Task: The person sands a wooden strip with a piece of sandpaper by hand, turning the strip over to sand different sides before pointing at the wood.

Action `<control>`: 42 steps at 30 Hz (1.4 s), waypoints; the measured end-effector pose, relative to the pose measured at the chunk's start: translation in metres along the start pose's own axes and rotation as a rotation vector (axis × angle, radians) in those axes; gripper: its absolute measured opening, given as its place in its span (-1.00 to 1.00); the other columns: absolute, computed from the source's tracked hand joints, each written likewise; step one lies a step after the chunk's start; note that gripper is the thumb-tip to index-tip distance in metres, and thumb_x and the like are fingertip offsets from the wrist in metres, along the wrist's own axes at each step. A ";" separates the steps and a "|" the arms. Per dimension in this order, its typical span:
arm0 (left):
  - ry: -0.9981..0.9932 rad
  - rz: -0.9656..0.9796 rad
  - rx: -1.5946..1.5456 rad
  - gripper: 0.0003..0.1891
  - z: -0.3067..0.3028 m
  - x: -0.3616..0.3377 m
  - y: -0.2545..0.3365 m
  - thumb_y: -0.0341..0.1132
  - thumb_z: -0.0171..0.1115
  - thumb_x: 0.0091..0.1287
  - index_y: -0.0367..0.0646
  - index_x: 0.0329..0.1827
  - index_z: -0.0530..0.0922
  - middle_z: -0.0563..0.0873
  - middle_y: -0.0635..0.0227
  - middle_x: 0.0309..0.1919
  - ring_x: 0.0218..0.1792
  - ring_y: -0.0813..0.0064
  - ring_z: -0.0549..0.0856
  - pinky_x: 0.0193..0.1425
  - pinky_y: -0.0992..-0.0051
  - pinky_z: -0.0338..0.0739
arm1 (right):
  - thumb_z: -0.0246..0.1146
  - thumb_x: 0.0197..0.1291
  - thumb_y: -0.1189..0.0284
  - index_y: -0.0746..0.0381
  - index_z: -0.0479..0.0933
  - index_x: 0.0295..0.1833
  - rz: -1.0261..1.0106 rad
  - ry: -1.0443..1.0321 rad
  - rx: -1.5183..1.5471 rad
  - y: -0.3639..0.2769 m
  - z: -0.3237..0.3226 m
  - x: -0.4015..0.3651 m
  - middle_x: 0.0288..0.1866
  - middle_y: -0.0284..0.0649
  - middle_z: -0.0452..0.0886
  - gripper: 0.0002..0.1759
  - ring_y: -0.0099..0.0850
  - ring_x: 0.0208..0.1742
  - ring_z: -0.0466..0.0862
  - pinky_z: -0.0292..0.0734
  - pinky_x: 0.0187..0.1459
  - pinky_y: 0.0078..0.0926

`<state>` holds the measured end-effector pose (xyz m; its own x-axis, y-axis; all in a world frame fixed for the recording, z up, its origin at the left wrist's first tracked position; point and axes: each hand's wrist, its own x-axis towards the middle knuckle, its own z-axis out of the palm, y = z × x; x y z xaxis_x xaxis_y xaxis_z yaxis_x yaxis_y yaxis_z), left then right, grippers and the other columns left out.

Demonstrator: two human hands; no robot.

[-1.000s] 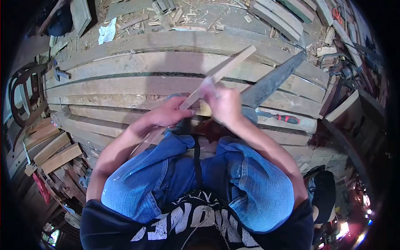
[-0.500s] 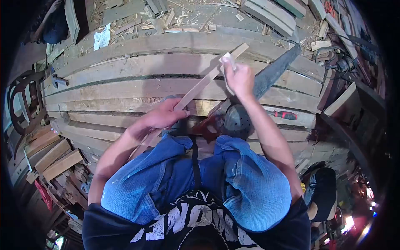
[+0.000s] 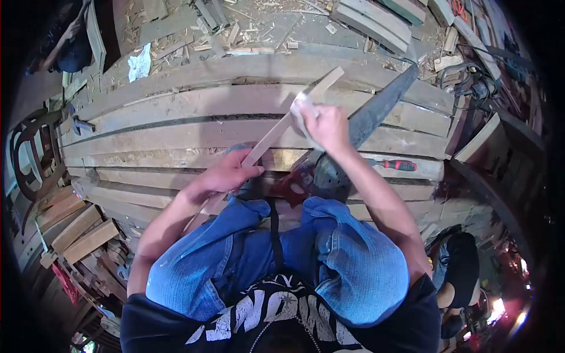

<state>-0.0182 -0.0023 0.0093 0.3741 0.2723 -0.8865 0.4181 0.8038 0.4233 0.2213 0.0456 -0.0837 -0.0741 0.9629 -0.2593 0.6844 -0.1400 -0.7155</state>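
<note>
At the far left a dark chair frame (image 3: 29,153) stands off the edge of the table (image 3: 176,126), with short wood offcuts (image 3: 76,226) stacked below it. A white rag (image 3: 139,62) lies near the table's far edge, and the long planks between there and the hands are bare.

The left hand (image 3: 226,173) is closed around the lower part of a wooden slat (image 3: 271,138), which slants up and to the right over the planks. The right hand (image 3: 326,126) clamps a pale folded sheet (image 3: 299,112) against the slat near its upper end.

Just right of that hand a saw blade (image 3: 376,109) slants the same way. A red-handled screwdriver (image 3: 399,165) lies further right, near the table's end.
</note>
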 end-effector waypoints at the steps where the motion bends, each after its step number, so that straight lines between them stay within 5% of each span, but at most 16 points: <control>1: -0.001 -0.006 -0.011 -0.73 0.002 0.000 0.001 -0.24 0.26 0.39 -0.15 0.04 0.49 0.41 0.59 -0.63 -0.72 0.72 0.37 -0.69 0.61 0.23 | 0.25 0.26 0.13 0.28 0.68 -0.48 0.011 0.044 -0.103 0.014 -0.003 0.013 -0.64 0.08 0.56 -0.56 -0.01 -0.58 0.65 0.50 -0.46 -0.13; 2: 0.023 -0.036 -0.010 -0.72 0.003 -0.002 0.005 -0.24 0.26 0.39 -0.15 0.06 0.49 0.40 0.60 -0.63 -0.70 0.72 0.38 -0.68 0.61 0.24 | 0.22 0.28 0.10 0.29 0.66 -0.52 0.160 0.097 -0.080 0.027 -0.002 0.031 -0.65 0.06 0.56 -0.51 -0.03 -0.59 0.64 0.48 -0.48 -0.14; 5: 0.074 -0.027 0.027 -0.67 0.003 -0.003 0.005 -0.23 0.26 0.38 -0.15 0.13 0.49 0.41 0.60 -0.61 -0.67 0.71 0.39 -0.65 0.60 0.26 | 0.18 0.30 0.14 0.31 0.63 -0.59 0.165 0.073 -0.014 0.012 -0.022 0.038 -0.67 0.12 0.54 -0.48 0.00 -0.67 0.58 0.49 -0.52 -0.09; 7: 0.032 -0.008 0.057 -0.65 0.000 -0.001 0.003 -0.22 0.27 0.38 -0.14 0.14 0.48 0.41 0.60 -0.60 -0.67 0.71 0.39 -0.63 0.59 0.26 | 0.20 0.29 0.20 0.29 0.63 -0.59 -0.140 0.095 0.072 0.013 0.001 0.013 -0.68 0.09 0.53 -0.52 0.02 -0.66 0.59 0.50 -0.51 -0.08; 9: 0.012 0.016 0.091 -0.66 0.001 -0.002 0.007 -0.22 0.27 0.38 -0.15 0.13 0.49 0.42 0.59 -0.59 -0.67 0.70 0.39 -0.64 0.59 0.26 | 0.20 0.27 0.17 0.28 0.63 -0.59 -0.156 0.144 -0.035 0.025 -0.004 0.024 -0.68 0.08 0.54 -0.52 0.02 -0.65 0.59 0.50 -0.51 -0.09; 13: 0.032 -0.012 0.034 -0.71 0.001 0.000 0.001 -0.25 0.26 0.38 -0.17 0.06 0.50 0.43 0.58 -0.62 -0.69 0.71 0.41 -0.67 0.60 0.28 | 0.25 0.24 0.08 0.37 0.60 -0.57 0.173 0.205 -0.066 0.046 -0.020 0.065 -0.65 0.13 0.54 -0.44 -0.02 -0.60 0.64 0.52 -0.47 -0.16; 15: 0.024 0.028 0.029 -0.73 -0.004 0.001 0.000 -0.26 0.26 0.39 -0.18 0.03 0.49 0.43 0.58 -0.63 -0.70 0.71 0.42 -0.67 0.61 0.28 | 0.22 0.25 0.13 0.30 0.64 -0.57 -0.123 0.110 -0.028 0.031 -0.006 0.038 -0.64 0.09 0.56 -0.51 0.01 -0.59 0.64 0.52 -0.47 -0.12; 17: -0.001 0.044 0.029 -0.75 -0.003 -0.001 0.005 -0.26 0.26 0.39 -0.17 0.01 0.49 0.43 0.58 -0.65 -0.72 0.72 0.42 -0.67 0.62 0.30 | 0.22 0.25 0.12 0.32 0.64 -0.57 -0.116 0.147 0.084 0.027 -0.002 0.036 -0.66 0.09 0.55 -0.50 -0.02 -0.63 0.63 0.51 -0.50 -0.12; 20: 0.016 -0.027 -0.007 -0.73 0.000 -0.004 0.010 -0.26 0.26 0.39 -0.18 0.03 0.49 0.42 0.59 -0.66 -0.72 0.72 0.42 -0.68 0.62 0.29 | 0.32 0.18 0.18 0.34 0.62 -0.58 0.174 0.198 -0.048 0.055 -0.019 0.079 -0.66 0.14 0.51 -0.55 0.01 -0.61 0.64 0.54 -0.46 -0.17; 25: 0.029 0.131 0.058 -0.72 -0.006 0.001 0.001 -0.25 0.26 0.39 -0.18 0.05 0.48 0.43 0.57 -0.63 -0.71 0.72 0.42 -0.68 0.62 0.29 | 0.29 0.21 0.12 0.33 0.64 -0.55 -0.101 0.152 0.066 0.043 -0.006 0.039 -0.58 0.14 0.58 -0.52 0.00 -0.52 0.68 0.54 -0.43 -0.11; 28: 0.038 0.052 0.029 -0.69 0.001 -0.006 0.007 -0.25 0.25 0.39 -0.18 0.10 0.48 0.44 0.58 -0.60 -0.69 0.72 0.42 -0.67 0.62 0.29 | 0.25 0.19 0.02 0.36 0.61 -0.58 0.289 0.136 -0.075 0.064 -0.023 0.077 -0.60 0.13 0.58 -0.41 0.02 -0.55 0.66 0.53 -0.43 -0.09; 29: 0.031 -0.043 0.022 -0.68 0.001 -0.008 0.012 -0.25 0.25 0.39 -0.17 0.12 0.48 0.44 0.58 -0.59 -0.68 0.73 0.42 -0.66 0.63 0.30 | 0.26 0.19 0.00 0.39 0.58 -0.61 0.232 0.182 -0.025 0.061 -0.022 0.076 -0.62 0.14 0.56 -0.38 0.02 -0.57 0.65 0.51 -0.45 -0.08; 33: 0.013 0.129 0.063 -0.68 -0.003 0.000 -0.004 -0.26 0.22 0.41 -0.17 0.16 0.47 0.44 0.59 -0.60 -0.67 0.74 0.41 -0.65 0.63 0.29 | 0.25 0.20 -0.01 0.40 0.57 -0.62 -0.001 0.206 -0.003 0.054 -0.006 0.068 -0.63 0.17 0.53 -0.35 0.01 -0.59 0.65 0.47 -0.49 -0.09; 36: 0.000 -0.124 0.017 -0.66 -0.002 -0.009 0.014 -0.32 0.23 0.36 -0.21 0.16 0.52 0.52 0.52 -0.46 -0.42 0.70 0.46 -0.36 0.57 0.38 | 0.24 0.21 0.00 0.40 0.57 -0.60 0.312 0.146 -0.028 0.049 -0.027 0.090 -0.63 0.18 0.52 -0.37 0.01 -0.53 0.67 0.51 -0.39 -0.11; 40: 0.012 0.056 0.056 -0.66 -0.005 -0.005 0.007 -0.32 0.21 0.38 -0.21 0.18 0.50 0.52 0.51 -0.50 -0.52 0.70 0.47 -0.47 0.57 0.39 | 0.20 0.22 -0.03 0.39 0.62 -0.55 0.204 0.143 0.014 0.056 -0.013 0.069 -0.62 0.18 0.55 -0.36 0.05 -0.49 0.67 0.52 -0.36 -0.07; 42: 0.045 0.061 0.100 -0.76 0.000 -0.006 0.005 -0.26 0.23 0.40 -0.15 0.02 0.49 0.44 0.57 -0.61 -0.70 0.71 0.41 -0.67 0.61 0.31 | 0.20 0.22 -0.03 0.39 0.62 -0.55 0.246 0.141 -0.001 0.056 -0.015 0.077 -0.61 0.19 0.55 -0.36 0.07 -0.48 0.67 0.52 -0.34 -0.06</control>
<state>-0.0179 0.0004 0.0166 0.3650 0.3444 -0.8650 0.4770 0.7287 0.4914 0.2651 0.1154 -0.1338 0.1953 0.9227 -0.3323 0.6701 -0.3729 -0.6418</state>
